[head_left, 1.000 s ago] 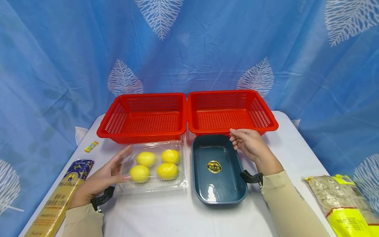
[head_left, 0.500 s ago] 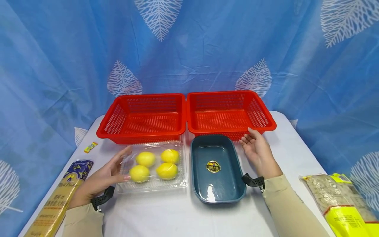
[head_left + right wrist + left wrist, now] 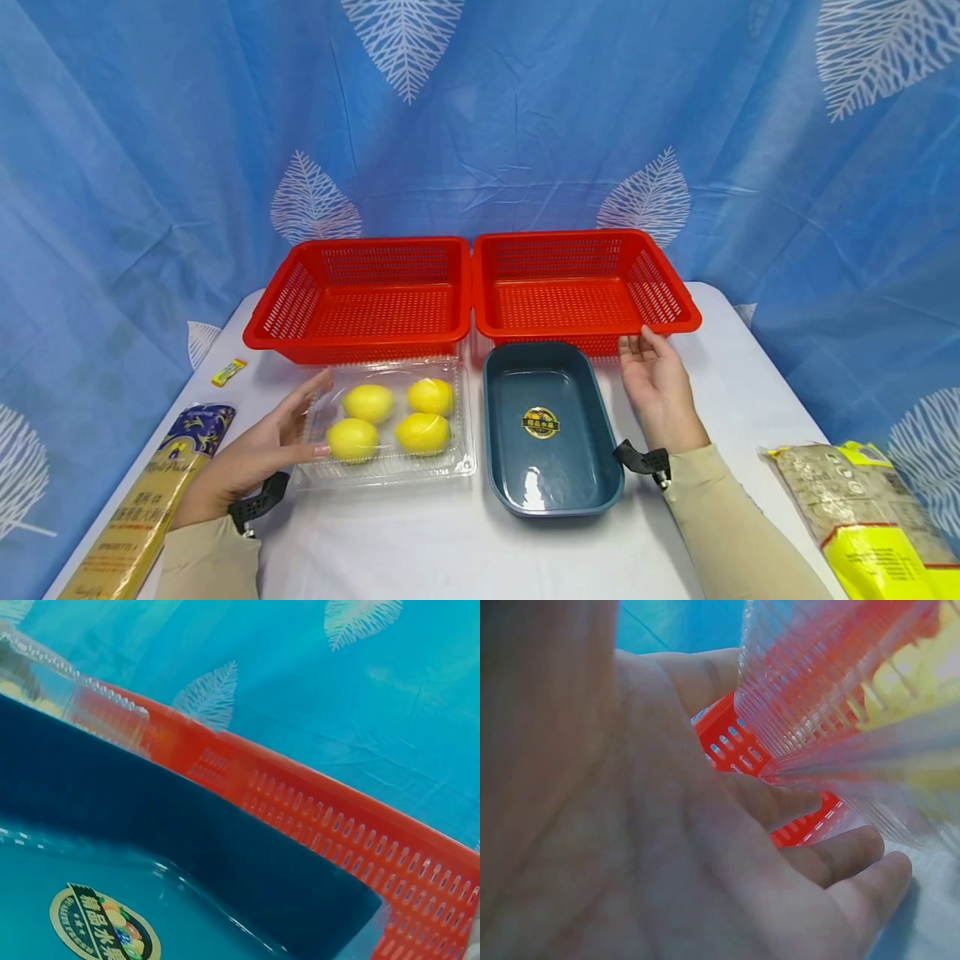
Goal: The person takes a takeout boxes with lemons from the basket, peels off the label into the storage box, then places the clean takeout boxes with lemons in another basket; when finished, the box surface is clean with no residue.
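Head view, right hand (image 3: 660, 390) shifted right

The left hand (image 3: 258, 444) is spread, the right hand (image 3: 657, 390) palm up.

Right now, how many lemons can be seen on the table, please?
4, all inside the clear box: a far-left lemon, a far-right lemon, a near-left lemon and a near-right lemon. None appears hidden there.
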`<state>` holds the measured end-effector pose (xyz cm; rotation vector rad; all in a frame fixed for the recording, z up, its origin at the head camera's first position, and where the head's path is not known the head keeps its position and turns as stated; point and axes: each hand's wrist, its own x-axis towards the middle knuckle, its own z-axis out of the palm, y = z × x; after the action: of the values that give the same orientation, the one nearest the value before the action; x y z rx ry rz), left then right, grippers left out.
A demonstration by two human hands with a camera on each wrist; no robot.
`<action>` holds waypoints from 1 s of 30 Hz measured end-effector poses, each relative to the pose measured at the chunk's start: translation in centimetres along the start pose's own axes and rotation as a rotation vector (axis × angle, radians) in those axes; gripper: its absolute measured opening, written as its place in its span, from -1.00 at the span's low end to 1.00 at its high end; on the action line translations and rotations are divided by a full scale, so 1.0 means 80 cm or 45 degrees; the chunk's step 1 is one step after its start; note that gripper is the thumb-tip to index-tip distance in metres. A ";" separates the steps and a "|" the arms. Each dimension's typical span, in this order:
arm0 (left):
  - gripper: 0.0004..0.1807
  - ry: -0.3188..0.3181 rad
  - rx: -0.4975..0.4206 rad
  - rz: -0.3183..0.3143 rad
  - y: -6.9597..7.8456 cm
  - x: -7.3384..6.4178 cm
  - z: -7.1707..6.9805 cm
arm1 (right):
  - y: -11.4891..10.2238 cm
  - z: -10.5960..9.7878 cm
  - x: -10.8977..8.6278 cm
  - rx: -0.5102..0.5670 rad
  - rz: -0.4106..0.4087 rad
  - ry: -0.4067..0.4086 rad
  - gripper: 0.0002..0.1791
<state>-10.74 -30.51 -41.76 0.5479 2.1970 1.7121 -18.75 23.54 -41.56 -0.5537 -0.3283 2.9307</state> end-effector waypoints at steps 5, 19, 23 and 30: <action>0.11 -0.005 -0.010 0.006 0.001 0.001 0.001 | 0.001 -0.002 0.000 0.051 -0.008 -0.028 -0.48; 0.06 0.010 -0.002 0.045 -0.006 0.002 -0.001 | 0.001 -0.009 0.003 0.090 0.003 -0.106 -0.48; 0.02 0.052 0.005 0.003 -0.004 -0.001 -0.001 | 0.002 -0.007 0.003 0.105 0.024 -0.080 -0.55; 0.00 0.051 -0.056 -0.185 0.008 -0.012 0.002 | 0.001 -0.007 0.003 0.104 0.035 -0.064 -0.60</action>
<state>-9.77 -30.70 -41.15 0.3368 2.1634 1.7045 -18.81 23.59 -42.18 -0.4771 -0.2068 2.9727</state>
